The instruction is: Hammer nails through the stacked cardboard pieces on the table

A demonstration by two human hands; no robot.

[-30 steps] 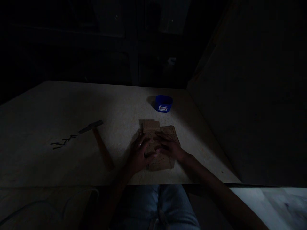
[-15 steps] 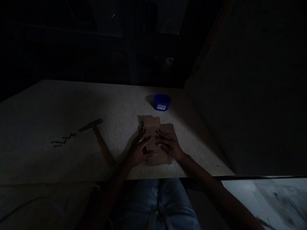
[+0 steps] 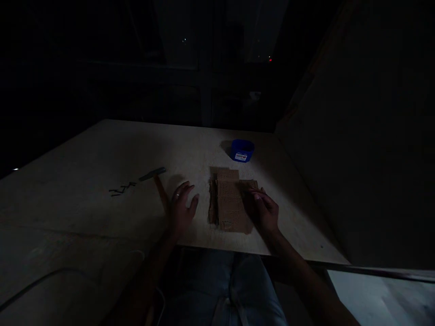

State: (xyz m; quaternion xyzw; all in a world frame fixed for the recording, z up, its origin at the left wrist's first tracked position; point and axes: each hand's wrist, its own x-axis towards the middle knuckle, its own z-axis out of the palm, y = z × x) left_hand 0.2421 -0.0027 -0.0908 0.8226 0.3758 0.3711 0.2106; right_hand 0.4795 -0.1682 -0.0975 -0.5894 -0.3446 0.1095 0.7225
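A stack of brown corrugated cardboard pieces (image 3: 231, 203), dotted with small holes, lies on the table in front of me. My left hand (image 3: 181, 206) is off the cardboard, to its left, with fingers apart and nothing in them. It is beside the wooden handle of a hammer (image 3: 161, 188), partly covering the handle's lower end. Over the right edge of the stack, my right hand (image 3: 267, 210) has loosely bent fingers and seems to hold nothing. Dim light hides whether its fingertips touch the cardboard.
Several dark nails (image 3: 122, 189) lie left of the hammer head. A blue plastic tub (image 3: 242, 151) with a white label stands behind the cardboard. A tall panel (image 3: 340, 158) borders the table (image 3: 190, 149) on the right. A cable (image 3: 50, 273) runs at the lower left.
Both hands have lifted from the top of the cardboard and moved apart, the left toward the hammer, the right to the stack's right edge. My view has turned slightly left.
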